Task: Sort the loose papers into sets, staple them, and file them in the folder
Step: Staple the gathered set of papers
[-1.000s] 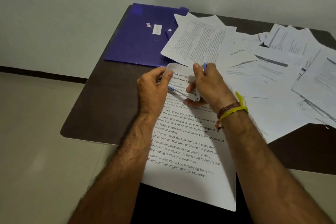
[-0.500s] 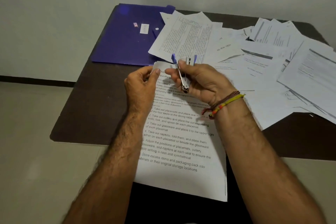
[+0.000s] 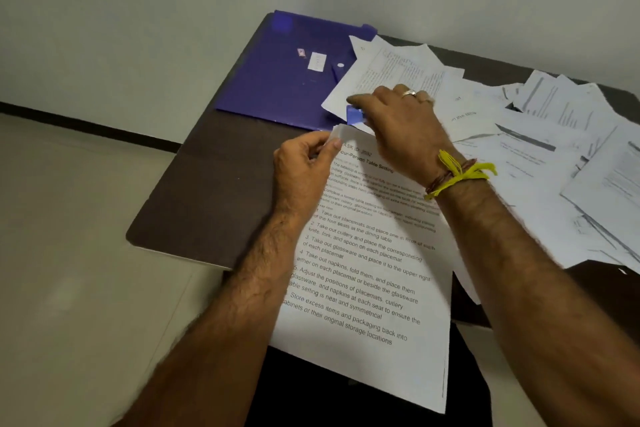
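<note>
- The dark table (image 3: 214, 191) stands against the wall.
- Loose papers (image 3: 540, 163) lie scattered over its right half, overlapping one another.
- A printed set of sheets (image 3: 363, 288) hangs over the near edge.
- A blue folder (image 3: 277, 80) lies closed at the far left corner, its right side under one sheet.
- The right hand (image 3: 398, 121) curls round a small blue stapler (image 3: 355, 113) just above the set's top left corner.
- The left hand (image 3: 303, 166) pinches that corner, lifting it slightly.

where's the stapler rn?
Head view, centre: the blue stapler sits under the right hand, just past the printed set's top-left corner, by the purple folder.
</note>
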